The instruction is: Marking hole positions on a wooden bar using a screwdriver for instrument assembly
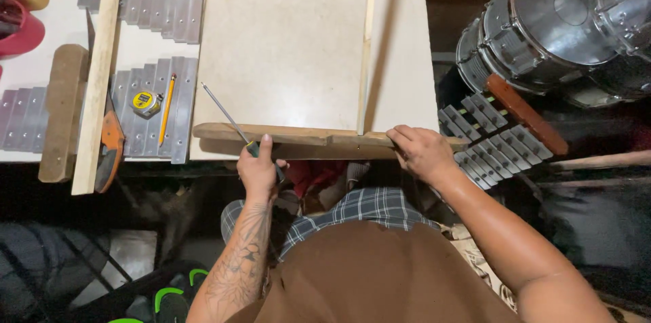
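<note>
Down at the near edge of the pale worktop (407, 38), the left hand (258, 170) is curled shut around the green handle of a screwdriver (234, 125), its thin steel shaft slanting up over a smooth beige tile (285, 38). The right hand (422, 152) is half open, fingers bent over the end of a rough, worn wooden strip (305, 136) lying along the tile's near edge. A slimmer wooden strip (367, 45) stands along the tile's right side. Off left lie flat grey metal bars (152, 113), a yellow tape measure (145, 101), a pencil (167, 109) and an orange-handled saw (108, 140).
</note>
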